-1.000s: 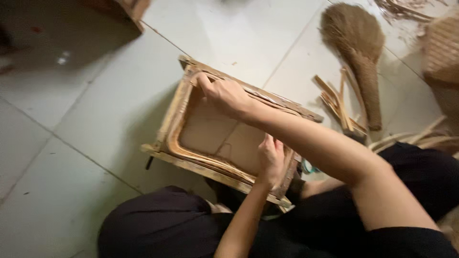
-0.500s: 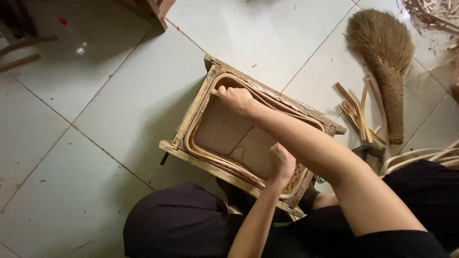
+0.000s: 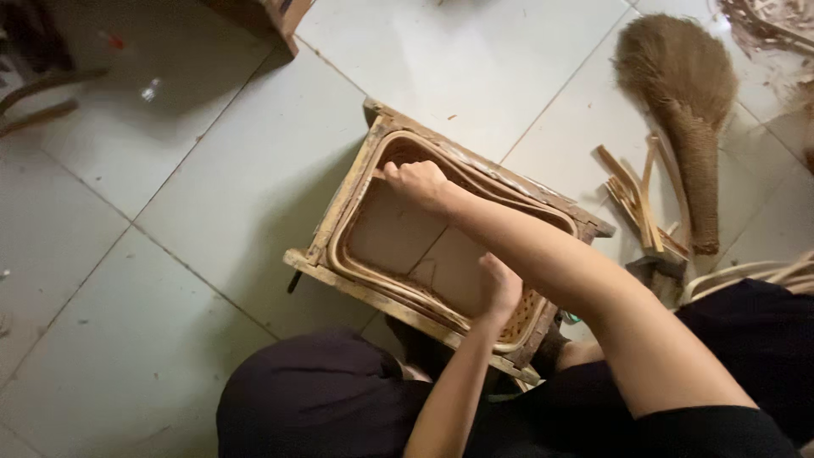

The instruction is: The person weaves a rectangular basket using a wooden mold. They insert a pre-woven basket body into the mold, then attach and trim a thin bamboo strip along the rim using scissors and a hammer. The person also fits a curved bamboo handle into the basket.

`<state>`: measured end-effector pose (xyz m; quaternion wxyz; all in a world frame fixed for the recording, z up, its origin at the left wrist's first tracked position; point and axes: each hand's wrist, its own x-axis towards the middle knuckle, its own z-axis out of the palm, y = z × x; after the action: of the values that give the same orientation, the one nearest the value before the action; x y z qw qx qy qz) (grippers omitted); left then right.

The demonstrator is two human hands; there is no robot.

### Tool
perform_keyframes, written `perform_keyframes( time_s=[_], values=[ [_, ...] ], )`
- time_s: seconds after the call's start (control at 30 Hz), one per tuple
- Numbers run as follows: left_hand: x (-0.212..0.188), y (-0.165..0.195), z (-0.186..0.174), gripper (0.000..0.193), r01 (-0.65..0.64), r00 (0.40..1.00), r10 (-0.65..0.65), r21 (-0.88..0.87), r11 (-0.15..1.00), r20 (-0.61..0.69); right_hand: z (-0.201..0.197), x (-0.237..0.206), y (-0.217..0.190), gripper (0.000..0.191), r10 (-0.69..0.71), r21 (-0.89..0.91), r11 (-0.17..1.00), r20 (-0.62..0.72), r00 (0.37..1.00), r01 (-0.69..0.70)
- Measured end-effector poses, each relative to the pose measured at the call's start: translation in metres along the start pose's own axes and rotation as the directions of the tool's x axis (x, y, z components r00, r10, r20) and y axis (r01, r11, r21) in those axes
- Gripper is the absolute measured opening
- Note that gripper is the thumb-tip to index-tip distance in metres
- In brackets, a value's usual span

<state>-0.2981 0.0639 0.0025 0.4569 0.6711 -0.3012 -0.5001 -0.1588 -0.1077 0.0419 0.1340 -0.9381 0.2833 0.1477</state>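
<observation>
We look down on a floor of pale grey tiles (image 3: 170, 254), scuffed and crossed by dark grout lines, with a brown fibre broom (image 3: 688, 102) lying at upper right and a small heap of cut wooden strips (image 3: 638, 197) beside it. A dark wooden piece (image 3: 259, 17) juts in at the top edge.

On the floor, just in front of our knees in dark trousers (image 3: 322, 399), sits a wooden frame (image 3: 339, 212), roughly rectangular, worn and pale brown, with bent cane bands lining its inner edge and the tile showing through its open middle. Its long axis runs diagonally, from near us at lower right up toward the top left, and its open face points up at the camera.

Our right hand (image 3: 417, 180) is clenched on the cane band at the frame's far corner. Our left hand (image 3: 500, 288) presses down inside the near corner, fingers curled against the cane lining there; we cannot tell whether it grips.
</observation>
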Motion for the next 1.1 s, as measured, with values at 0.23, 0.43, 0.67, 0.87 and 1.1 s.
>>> perform_keyframes(
  time_s=[0.23, 0.43, 0.67, 0.87, 1.1],
  values=[
    [0.034, 0.002, 0.003, 0.026, 0.082, 0.996, -0.089, -0.394, 0.915, -0.001, -0.098, -0.137, 0.081, 0.043, -0.172, -0.018, 0.985, -0.193, 0.966, 0.172],
    [-0.033, -0.006, -0.028, 0.032, -0.102, 0.94, 0.022, 0.22, 0.97, 0.34, -0.072, -0.348, 0.215, 0.022, 0.374, 0.267, 0.912, -0.226, 0.9, -0.312],
    [-0.077, -0.044, -0.078, 0.039, -0.027, 0.91, -0.044, 0.166, 0.986, 0.413, 0.132, -0.489, 0.258, 0.019, 0.853, 0.302, 0.392, 0.234, 0.466, -0.869],
    [-0.081, -0.059, -0.104, 0.053, 0.139, 0.922, -0.337, 0.65, 0.747, 0.19, 0.202, -0.509, 0.223, 0.022, 0.967, 0.359, 0.213, -0.207, 0.145, -0.909],
    [-0.079, -0.098, -0.11, 0.046, 0.054, 0.929, -0.194, 0.405, 0.913, 0.314, 0.186, -0.496, 0.224, 0.029, 0.988, 0.337, 0.101, -0.142, 0.055, -0.936]
  ],
)
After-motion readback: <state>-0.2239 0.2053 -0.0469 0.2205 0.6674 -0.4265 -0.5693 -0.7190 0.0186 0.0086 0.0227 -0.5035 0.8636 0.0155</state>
